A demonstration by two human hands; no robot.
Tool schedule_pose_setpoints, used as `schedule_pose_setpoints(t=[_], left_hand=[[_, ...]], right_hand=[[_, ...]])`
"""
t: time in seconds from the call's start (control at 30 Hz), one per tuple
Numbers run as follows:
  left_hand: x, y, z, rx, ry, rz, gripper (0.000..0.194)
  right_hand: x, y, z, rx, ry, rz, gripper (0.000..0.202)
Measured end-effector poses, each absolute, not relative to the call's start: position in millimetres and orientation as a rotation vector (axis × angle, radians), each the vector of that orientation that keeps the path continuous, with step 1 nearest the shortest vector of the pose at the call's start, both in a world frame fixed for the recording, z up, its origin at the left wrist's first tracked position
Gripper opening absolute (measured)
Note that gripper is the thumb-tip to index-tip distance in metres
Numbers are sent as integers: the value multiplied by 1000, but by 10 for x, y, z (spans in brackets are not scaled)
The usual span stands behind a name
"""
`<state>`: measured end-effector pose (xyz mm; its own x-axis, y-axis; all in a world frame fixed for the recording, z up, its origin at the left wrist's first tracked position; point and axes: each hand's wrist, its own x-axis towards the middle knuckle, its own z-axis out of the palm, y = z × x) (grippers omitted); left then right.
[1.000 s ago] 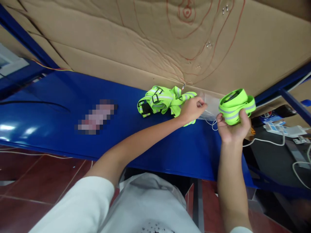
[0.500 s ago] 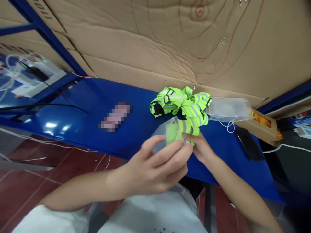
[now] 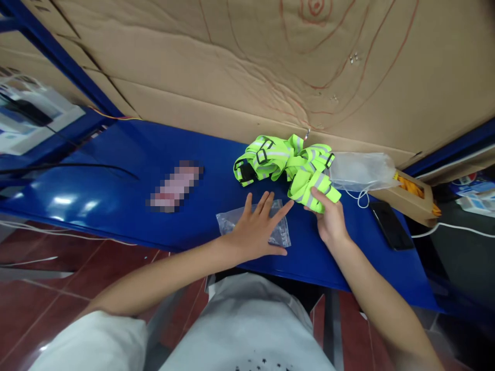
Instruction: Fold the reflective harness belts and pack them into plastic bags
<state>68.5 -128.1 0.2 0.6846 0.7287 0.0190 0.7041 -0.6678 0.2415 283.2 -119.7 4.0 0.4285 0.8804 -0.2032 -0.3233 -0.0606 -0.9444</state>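
My left hand (image 3: 257, 226) has its fingers spread over a clear plastic bag (image 3: 284, 234) that lies flat on the blue table. My right hand (image 3: 330, 219) grips a folded section of neon-yellow reflective strap (image 3: 319, 188) with grey stripes, thumb on top. Just behind that section, a heap of the same reflective straps (image 3: 270, 154) with black buckles rests on the table against the cardboard. Part of the bag is hidden beneath my left hand.
A blurred-out pink item (image 3: 174, 186) lies left on the blue table (image 3: 204, 154). To the right are a stack of clear bags (image 3: 361, 170), a black phone (image 3: 391, 225) and an open cardboard box (image 3: 417, 201) holding something orange. Cardboard (image 3: 193, 67) stands behind.
The strap section has come out of the plastic bag and sits in my right hand, farther right. The bag is down on the table, and my left hand has opened and spread over it.
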Motion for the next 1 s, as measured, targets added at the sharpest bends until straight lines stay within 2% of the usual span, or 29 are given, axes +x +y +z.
schedule_pose_setpoints(t=[0.1, 0.2, 0.33, 0.4, 0.5, 0.77, 1.0], left_hand=[[722, -1311, -25, 2645, 1158, 174, 113], [664, -1308, 31, 2626, 1263, 408, 94], [607, -1280, 63, 2677, 1399, 698, 85], [602, -1273, 28, 2731, 1420, 751, 83], [595, -1270, -51, 2772, 1441, 728, 85], [536, -1260, -202, 2683, 1328, 623, 105], [553, -1272, -251, 2601, 1130, 623, 101]], right_hand=[[2853, -1184, 20, -1285, -587, 1075, 55], [2890, -1186, 9, -1283, -628, 1169, 54], [2845, -1239, -11, -1227, -739, 1338, 46], [2808, -1268, -15, -1193, -832, 1396, 44], [2798, -1287, -10, -1205, -934, 1431, 51], [2903, -1266, 29, -1210, -1217, 1537, 53], [2878, -1248, -60, -1183, -1413, 1570, 46]])
